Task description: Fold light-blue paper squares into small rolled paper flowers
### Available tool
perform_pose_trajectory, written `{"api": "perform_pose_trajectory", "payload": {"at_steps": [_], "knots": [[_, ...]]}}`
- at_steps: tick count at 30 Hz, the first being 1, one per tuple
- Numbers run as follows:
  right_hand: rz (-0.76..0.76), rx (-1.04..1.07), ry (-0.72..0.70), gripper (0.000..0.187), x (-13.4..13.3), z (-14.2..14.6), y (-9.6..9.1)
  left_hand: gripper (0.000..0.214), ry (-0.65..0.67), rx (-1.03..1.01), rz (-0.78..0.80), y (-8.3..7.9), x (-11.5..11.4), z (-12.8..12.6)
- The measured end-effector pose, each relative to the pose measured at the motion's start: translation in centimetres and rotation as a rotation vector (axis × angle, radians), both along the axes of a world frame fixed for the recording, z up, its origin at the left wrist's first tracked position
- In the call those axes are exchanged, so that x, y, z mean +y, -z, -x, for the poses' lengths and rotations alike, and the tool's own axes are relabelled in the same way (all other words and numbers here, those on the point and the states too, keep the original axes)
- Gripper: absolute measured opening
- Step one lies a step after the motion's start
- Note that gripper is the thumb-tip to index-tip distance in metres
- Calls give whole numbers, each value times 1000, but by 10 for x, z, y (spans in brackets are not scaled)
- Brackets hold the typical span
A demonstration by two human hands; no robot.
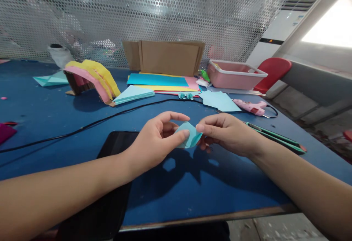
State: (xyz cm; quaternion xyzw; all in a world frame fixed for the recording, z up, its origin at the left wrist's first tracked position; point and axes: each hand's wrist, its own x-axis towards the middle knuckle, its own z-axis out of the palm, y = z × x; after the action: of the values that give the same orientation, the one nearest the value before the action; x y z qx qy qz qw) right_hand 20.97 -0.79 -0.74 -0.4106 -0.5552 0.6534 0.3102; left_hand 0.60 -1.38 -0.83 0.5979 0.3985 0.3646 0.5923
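A small folded piece of light blue paper [190, 137] is held just above the blue table [55, 112], between both hands. My left hand [156, 140] pinches its left side with thumb and fingers. My right hand [227, 132] pinches its right corner, fingers curled under. Part of the paper is hidden behind my left thumb.
A black pad [115, 143] lies under my left forearm and a black cable [82, 127] crosses the table. Behind are light blue sheets [220, 101], stacked coloured paper [159, 81], a pink glue gun [251, 107], a pink tray [233, 75], cardboard [165, 55], a pink-yellow paper arch [92, 77] and green scissors [277, 138].
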Motion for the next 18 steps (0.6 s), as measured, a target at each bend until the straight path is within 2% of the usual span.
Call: {"api": "perform_pose_trajectory", "payload": {"at_steps": [6,18], "knots": [[43,-22,14,35,-1,3,-3,27,-1,54,-34,1,1,1],[-55,-160,51,34,-4,7,-7,29,-10,85,-27,2,1,2]]}}
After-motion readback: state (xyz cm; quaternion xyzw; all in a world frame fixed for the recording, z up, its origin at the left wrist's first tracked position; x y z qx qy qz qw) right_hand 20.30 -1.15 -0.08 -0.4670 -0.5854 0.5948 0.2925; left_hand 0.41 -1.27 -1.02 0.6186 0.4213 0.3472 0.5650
